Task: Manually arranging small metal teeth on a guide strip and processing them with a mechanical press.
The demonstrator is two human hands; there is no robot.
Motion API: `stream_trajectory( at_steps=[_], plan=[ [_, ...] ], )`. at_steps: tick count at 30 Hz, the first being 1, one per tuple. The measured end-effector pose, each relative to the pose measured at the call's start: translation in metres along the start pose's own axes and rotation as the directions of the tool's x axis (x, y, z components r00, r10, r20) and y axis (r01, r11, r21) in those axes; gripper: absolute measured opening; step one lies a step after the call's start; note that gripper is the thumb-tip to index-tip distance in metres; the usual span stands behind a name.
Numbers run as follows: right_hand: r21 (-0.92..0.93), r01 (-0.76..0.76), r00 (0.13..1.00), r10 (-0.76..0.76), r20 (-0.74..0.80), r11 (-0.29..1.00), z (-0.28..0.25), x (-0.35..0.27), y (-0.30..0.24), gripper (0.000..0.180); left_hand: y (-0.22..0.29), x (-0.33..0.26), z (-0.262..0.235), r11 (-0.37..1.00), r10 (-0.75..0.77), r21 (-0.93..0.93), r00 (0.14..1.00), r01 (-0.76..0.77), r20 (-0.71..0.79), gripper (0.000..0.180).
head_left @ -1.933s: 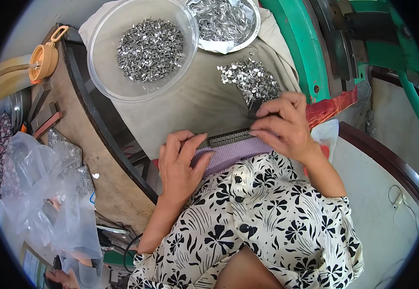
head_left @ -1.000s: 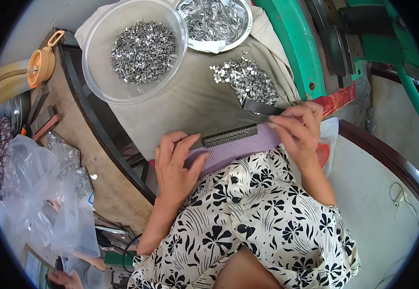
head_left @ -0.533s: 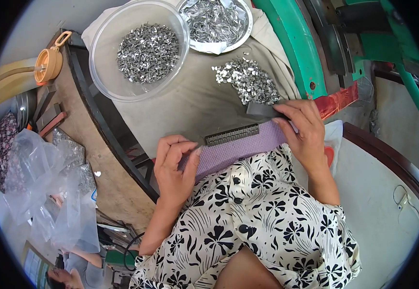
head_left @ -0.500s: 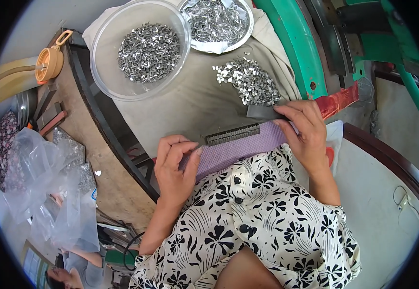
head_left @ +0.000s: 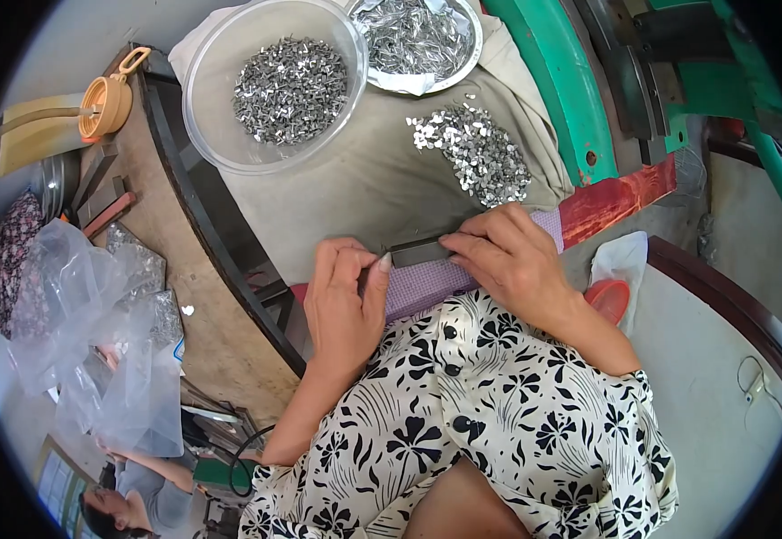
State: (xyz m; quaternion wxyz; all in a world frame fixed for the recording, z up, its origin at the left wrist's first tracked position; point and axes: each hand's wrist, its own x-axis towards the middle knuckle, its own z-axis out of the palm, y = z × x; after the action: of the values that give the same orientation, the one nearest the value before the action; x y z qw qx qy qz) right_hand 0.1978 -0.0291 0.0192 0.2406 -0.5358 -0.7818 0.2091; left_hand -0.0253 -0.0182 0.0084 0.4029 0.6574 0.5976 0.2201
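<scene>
A dark, smooth-faced metal bar (head_left: 419,251) lies over a purple woven pad (head_left: 422,286) in front of my body. My left hand (head_left: 348,301) pinches the bar's left end between thumb and fingers. At the opposite end, my right hand (head_left: 512,265) has its thumb and fingers closed on the bar, hiding that end. The slotted face with its row of small pieces does not show now. Beyond the bar, a loose heap of small shiny metal pieces (head_left: 481,157) lies on the beige cloth (head_left: 355,198).
A clear plastic bowl (head_left: 195,112) of small metal parts stands at the far left of the cloth. Beside it is a metal bowl (head_left: 473,54) of thin metal pieces. Green machinery (head_left: 557,99) borders the right. Plastic bags (head_left: 130,377) hang at left; another person (head_left: 153,494) is lower left.
My right hand has moved left from the heap, bringing the flat grey piece onto the slotted strip. That strip's row of pieces is now covered. The view has shifted slightly.
</scene>
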Motion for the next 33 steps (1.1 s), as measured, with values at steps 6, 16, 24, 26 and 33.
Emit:
stream_trajectory(
  at_steps=[6,16,24,26,33],
  plan=[
    [0.007,0.004,1.000,-0.004,0.007,1.000,0.000,-0.002,0.002,0.037,0.007,0.004,0.005,0.994,0.035,0.102,0.997,-0.041,0.067,0.013],
    [0.023,-0.230,0.969,0.231,-0.082,0.973,-0.009,-0.030,0.016,0.033,0.010,0.007,0.004,0.989,0.053,0.131,0.995,-0.064,0.089,0.014],
    [0.113,-0.291,0.944,0.304,-0.124,0.950,-0.001,-0.031,0.018,0.029,0.010,0.007,0.001,0.998,-0.007,0.063,0.993,0.000,0.117,0.020],
    [0.120,-0.245,0.954,0.261,-0.147,0.962,0.000,-0.033,0.020,0.027,0.001,0.005,0.003,0.995,0.073,0.060,0.991,-0.080,0.111,0.021],
    [0.054,0.005,0.978,0.007,-0.210,0.999,0.003,-0.045,0.032,0.024,0.001,0.009,0.012,0.898,0.397,0.131,0.902,-0.420,0.169,0.032]
  ],
)
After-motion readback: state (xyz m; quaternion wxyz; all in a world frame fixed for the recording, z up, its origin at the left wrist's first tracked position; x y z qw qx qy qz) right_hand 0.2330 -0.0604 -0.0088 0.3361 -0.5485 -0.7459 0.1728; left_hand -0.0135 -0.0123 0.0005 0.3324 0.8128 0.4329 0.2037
